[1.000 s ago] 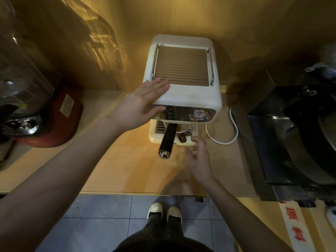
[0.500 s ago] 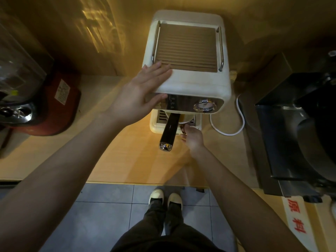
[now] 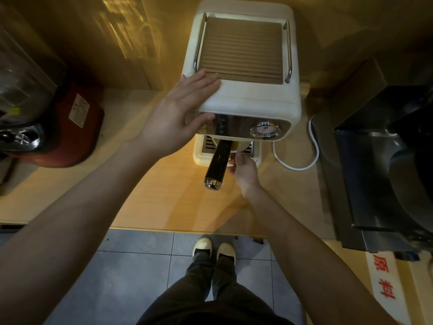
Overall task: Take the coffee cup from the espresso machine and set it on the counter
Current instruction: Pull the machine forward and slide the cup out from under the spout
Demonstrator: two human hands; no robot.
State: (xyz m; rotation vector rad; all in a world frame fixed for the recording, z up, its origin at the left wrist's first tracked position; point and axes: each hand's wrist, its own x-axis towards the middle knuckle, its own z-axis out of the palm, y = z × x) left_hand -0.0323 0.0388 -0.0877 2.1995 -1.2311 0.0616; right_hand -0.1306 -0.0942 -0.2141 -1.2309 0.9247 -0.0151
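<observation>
Cream cup under machine spout, mostly hidden | right hand pinching at its 6 o'clock handle, grasp unconfirmed | left hand flat, bracing machine | likely ceramic, full: rigid, spill-prone, keep level

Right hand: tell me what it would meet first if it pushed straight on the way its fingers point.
The right hand points toward the machine's front. It would most likely meet the coffee cup on the drip tray, beside the black portafilter handle. Its fingertips look already at the cup; depth is unclear.
</observation>
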